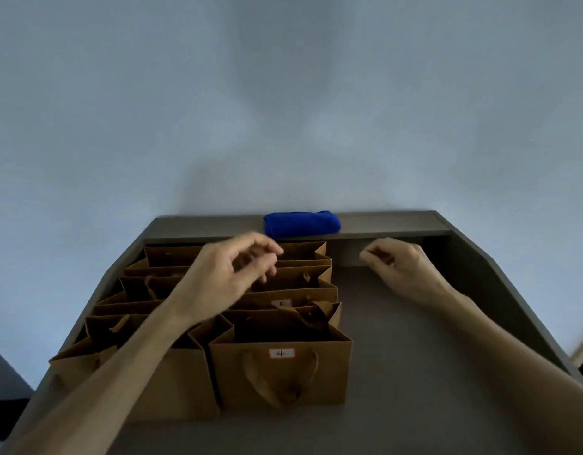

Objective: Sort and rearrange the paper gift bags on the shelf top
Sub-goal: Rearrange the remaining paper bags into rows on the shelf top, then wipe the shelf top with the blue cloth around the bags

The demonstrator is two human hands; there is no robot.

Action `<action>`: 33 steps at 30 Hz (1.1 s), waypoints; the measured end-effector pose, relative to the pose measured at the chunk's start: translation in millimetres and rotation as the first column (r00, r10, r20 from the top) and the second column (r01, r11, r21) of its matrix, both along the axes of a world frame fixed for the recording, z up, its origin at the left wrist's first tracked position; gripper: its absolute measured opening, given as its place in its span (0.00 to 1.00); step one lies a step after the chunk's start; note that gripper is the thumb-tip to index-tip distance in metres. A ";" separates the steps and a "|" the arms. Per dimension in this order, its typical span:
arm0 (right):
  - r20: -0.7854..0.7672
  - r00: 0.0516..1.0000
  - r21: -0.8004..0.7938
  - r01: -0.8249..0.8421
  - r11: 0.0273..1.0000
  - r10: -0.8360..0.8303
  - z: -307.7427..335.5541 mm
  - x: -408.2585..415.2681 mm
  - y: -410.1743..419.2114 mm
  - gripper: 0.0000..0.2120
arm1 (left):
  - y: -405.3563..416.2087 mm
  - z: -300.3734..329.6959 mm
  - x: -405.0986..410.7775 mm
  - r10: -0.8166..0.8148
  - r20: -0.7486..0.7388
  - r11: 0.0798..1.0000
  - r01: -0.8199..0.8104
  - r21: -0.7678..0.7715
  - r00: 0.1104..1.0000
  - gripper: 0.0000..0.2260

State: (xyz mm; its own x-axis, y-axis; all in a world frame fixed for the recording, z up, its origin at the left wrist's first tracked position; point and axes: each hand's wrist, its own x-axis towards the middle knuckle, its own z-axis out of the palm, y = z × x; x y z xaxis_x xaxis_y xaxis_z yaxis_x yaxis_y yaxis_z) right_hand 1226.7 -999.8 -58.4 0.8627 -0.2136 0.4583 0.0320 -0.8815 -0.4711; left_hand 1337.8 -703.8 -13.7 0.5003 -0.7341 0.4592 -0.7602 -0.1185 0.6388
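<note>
As the brown paper gift bags (198, 323) stand massed upright on the shelf top's (414, 339) left half, mouths up, long faces crosswise, sorting appears barely begun. The left hand (231, 270) hovers above them, fingers loosely curled, empty. Bag 4 (280, 372) fronts the group. The right hand (398, 264) hangs likewise empty.

Two bare forearms and two bare hands of one person

Both forearms are uncovered up to the frame edge; no sleeve, glove, watch, ring or bracelet shows on them. The left hand (232, 270) is blurred, so its fingers have soft outlines. The right hand (403, 267) looks sharper, and its knuckles show plainly.
</note>
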 end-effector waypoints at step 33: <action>-0.231 0.873 -0.350 0.336 0.874 -0.429 -35.3 -40.9 -24.2 0.24 | -145.4 -22.5 38.6 -0.134 0.286 0.924 0.015 0.383 0.949 0.23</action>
